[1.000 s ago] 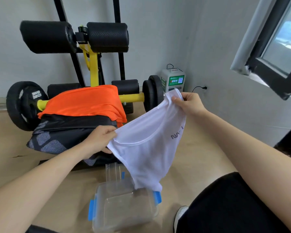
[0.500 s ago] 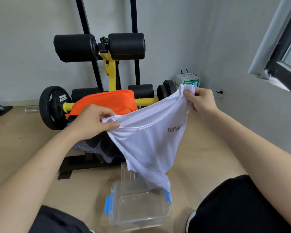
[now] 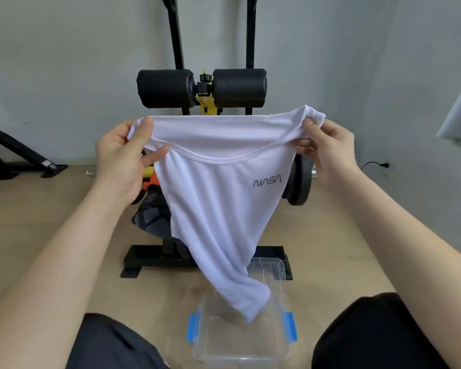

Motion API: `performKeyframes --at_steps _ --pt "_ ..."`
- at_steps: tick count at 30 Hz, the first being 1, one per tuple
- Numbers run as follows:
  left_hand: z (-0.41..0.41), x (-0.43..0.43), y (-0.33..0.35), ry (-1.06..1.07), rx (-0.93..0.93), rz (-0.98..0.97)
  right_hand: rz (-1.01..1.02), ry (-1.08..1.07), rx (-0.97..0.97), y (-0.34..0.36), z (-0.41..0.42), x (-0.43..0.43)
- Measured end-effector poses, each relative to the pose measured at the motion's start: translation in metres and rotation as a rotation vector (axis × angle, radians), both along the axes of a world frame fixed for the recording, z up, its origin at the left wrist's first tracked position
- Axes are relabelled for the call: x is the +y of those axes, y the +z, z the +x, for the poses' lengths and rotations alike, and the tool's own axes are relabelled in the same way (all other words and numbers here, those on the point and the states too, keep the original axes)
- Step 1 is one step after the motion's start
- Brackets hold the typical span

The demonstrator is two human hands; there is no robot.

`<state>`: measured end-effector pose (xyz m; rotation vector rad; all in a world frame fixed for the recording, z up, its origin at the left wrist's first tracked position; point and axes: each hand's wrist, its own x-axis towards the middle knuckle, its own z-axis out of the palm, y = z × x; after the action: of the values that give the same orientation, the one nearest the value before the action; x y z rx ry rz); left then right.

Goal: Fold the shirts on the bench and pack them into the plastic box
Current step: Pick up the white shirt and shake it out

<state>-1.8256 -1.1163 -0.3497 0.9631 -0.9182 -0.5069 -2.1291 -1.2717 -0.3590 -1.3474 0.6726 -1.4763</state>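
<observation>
A white shirt with a small grey logo hangs in the air in front of me, stretched by its shoulders. My left hand pinches its left shoulder and my right hand pinches its right shoulder. Its lower end dangles into the clear plastic box with blue clips, which stands open on the floor between my knees. Behind the shirt stands the weight bench; a sliver of the orange shirt on it shows beside my left hand.
The box's clear lid stands behind the box against the bench's black foot. Black foam rollers and a weight plate lie beyond. Another black frame sits at the far left. Wooden floor lies all around.
I have lifted the white shirt higher and spread it level between both hands. My view has swung left, so the bench is now straight ahead and mostly hidden behind the shirt.
</observation>
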Motion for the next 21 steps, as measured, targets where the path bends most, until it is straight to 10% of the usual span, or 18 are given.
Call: performKeyframes --at_steps 12,21 --pt "0.043 0.012 -0.018 0.236 -0.056 -0.084 -0.086 0.085 0.003 -0.01 0.065 0.004" --pt "0.082 -0.005 -0.054 0.372 0.106 0.279 0.179 -0.01 0.216 -0.031 0.094 -0.014"
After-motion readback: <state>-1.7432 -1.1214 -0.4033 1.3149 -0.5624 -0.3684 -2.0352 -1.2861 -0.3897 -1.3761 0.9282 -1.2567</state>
